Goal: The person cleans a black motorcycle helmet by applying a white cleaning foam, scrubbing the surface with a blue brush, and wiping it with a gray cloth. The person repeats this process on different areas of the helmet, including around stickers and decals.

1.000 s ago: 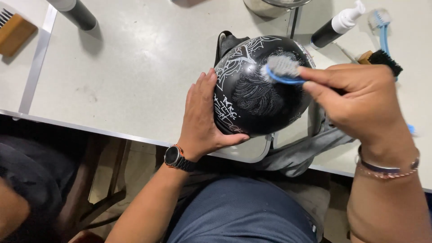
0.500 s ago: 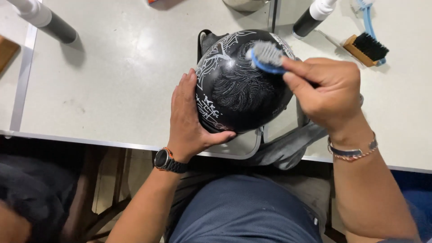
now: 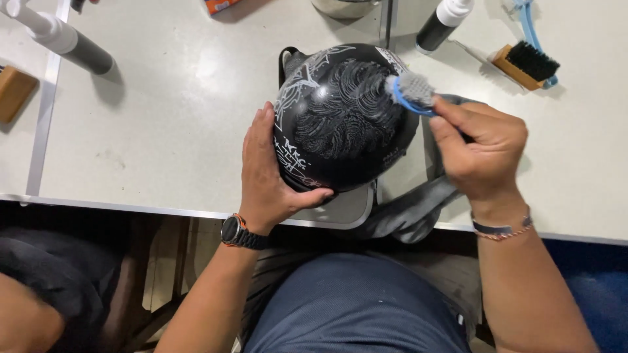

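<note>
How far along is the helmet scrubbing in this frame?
Done: foamy swirl marks cover the crown of the helmet. In hand: the right hand presses a blue brush on top; the left hand steadies the side. Left: the lower rim shows no foam.

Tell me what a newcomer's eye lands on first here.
A glossy black helmet with white line art sits mid-table, streaked with swirls of foam. The right hand presses a blue-handled brush onto its top right, while the left hand steadies its near left side.
</note>
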